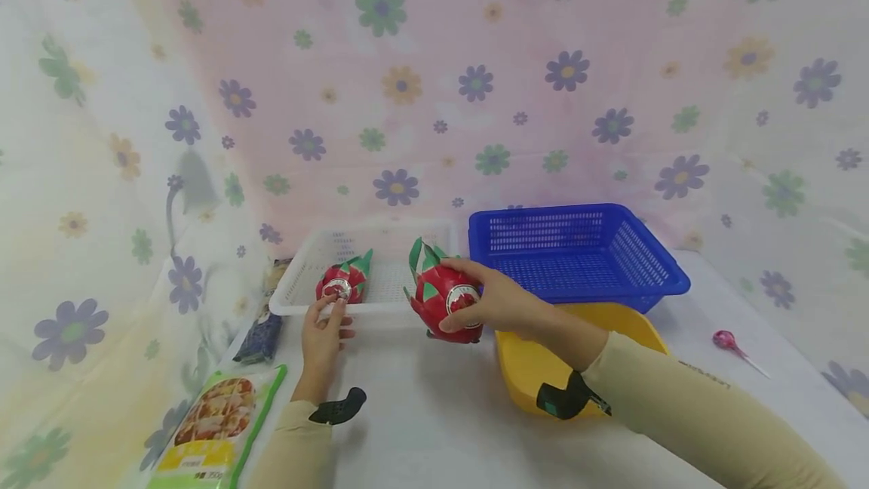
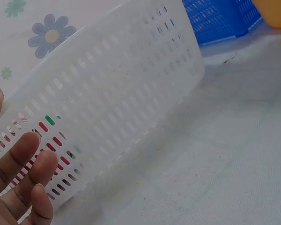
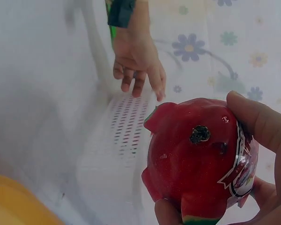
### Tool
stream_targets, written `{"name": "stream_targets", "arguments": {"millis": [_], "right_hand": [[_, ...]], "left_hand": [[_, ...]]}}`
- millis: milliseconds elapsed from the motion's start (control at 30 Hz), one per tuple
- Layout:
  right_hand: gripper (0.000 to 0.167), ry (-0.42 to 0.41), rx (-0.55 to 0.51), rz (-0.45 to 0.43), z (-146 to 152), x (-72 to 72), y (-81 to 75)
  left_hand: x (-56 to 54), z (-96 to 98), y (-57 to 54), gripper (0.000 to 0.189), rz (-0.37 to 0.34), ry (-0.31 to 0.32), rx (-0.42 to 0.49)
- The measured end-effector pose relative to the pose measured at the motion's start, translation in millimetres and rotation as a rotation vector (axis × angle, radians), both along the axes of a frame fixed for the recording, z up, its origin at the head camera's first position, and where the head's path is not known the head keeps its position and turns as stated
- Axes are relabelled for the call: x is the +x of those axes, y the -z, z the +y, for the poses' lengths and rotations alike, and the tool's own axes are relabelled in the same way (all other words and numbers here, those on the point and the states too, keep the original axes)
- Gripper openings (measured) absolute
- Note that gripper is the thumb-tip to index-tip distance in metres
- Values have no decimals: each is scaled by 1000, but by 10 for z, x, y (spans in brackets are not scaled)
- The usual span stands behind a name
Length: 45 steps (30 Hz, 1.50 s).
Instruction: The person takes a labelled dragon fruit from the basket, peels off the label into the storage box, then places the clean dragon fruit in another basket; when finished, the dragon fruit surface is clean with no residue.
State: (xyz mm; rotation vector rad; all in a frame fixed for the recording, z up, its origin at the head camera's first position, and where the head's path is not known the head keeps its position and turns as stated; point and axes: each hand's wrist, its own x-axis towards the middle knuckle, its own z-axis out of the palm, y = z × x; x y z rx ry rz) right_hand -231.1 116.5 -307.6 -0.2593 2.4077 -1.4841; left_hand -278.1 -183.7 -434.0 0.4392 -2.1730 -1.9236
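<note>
In the head view, gripped in the right hand (image 1: 498, 306) between thumb and fingers: a red dragon fruit (image 1: 429, 299) with green leaf tips and a round white label, at the front right corner of the white basket (image 1: 400, 309). At the same basket's front rim, left of its middle, the left hand (image 1: 322, 334), fingers loosely bent and holding nothing; just behind that rim, inside, a second dragon fruit (image 1: 346, 276). Contact between fingertips and fruit impossible to tell. Along the back edge of the bench (image 1: 421, 421), right of the white basket, a blue basket (image 1: 543, 266); in front of it, a yellow basin (image 1: 517, 376), partly behind the right forearm. Near the bench's right edge, a lollipop (image 1: 725, 339); along its left edge, a food packet (image 1: 213, 421) and, farther back, a dark blue package (image 1: 259, 338).

In the left wrist view, bare fingers of the left hand, spread and slightly curved, before the slotted wall of the white basket; red and green through the slots.

In the right wrist view, the held dragon fruit with its dark stem spot facing outward, label toward the palm; beyond, the left hand with loose fingers near the white basket's wall.
</note>
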Motion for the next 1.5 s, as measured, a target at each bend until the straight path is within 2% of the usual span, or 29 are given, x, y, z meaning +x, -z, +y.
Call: {"name": "stream_targets", "arguments": {"millis": [233, 400, 567, 933, 1200, 1500], "right_hand": [[92, 38, -11, 9, 97, 261, 209], [92, 54, -7, 23, 58, 415, 358], [91, 56, -5, 37, 31, 549, 444], [90, 17, -52, 13, 28, 736, 609], [88, 24, -18, 39, 1, 884, 657], [87, -9, -17, -15, -41, 1001, 773]], "left_hand": [[-27, -13, -31, 50, 39, 4, -8], [-38, -47, -31, 46, 28, -17, -10], [-24, -75, -26, 46, 24, -27, -2], [-26, -30, -17, 47, 16, -20, 15], [-4, -19, -11, 50, 20, -16, -2], [-8, 6, 13, 51, 12, -17, -7]]}}
